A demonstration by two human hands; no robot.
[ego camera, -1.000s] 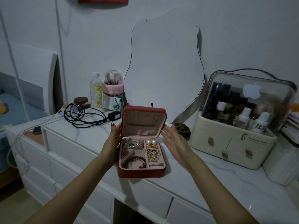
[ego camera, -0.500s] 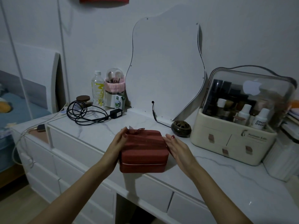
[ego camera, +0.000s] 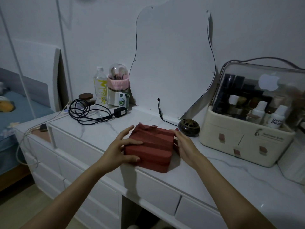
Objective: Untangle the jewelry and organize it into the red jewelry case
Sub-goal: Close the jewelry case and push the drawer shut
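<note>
The red jewelry case (ego camera: 151, 147) lies closed on the white marble dresser top (ego camera: 222, 176), near its front edge, with a small bow at its far side. My left hand (ego camera: 121, 147) grips the case's left side, thumb on the front corner and fingers spread over the lid. My right hand (ego camera: 184, 144) presses flat against the case's right side. The jewelry is hidden inside the closed case.
A dark round incense holder (ego camera: 189, 127) sits just right of the case. A cream cosmetics organiser (ego camera: 247, 139) stands at the right. A coiled black cable with adapter (ego camera: 89, 111), a water bottle (ego camera: 100, 87) and a brush cup (ego camera: 118, 90) stand at the back left, before a curved mirror (ego camera: 173, 60).
The case's lid, open a second ago with jewelry showing in its compartments, has been shut. Both hands have moved onto the closed case's sides, and the case has turned slightly.
</note>
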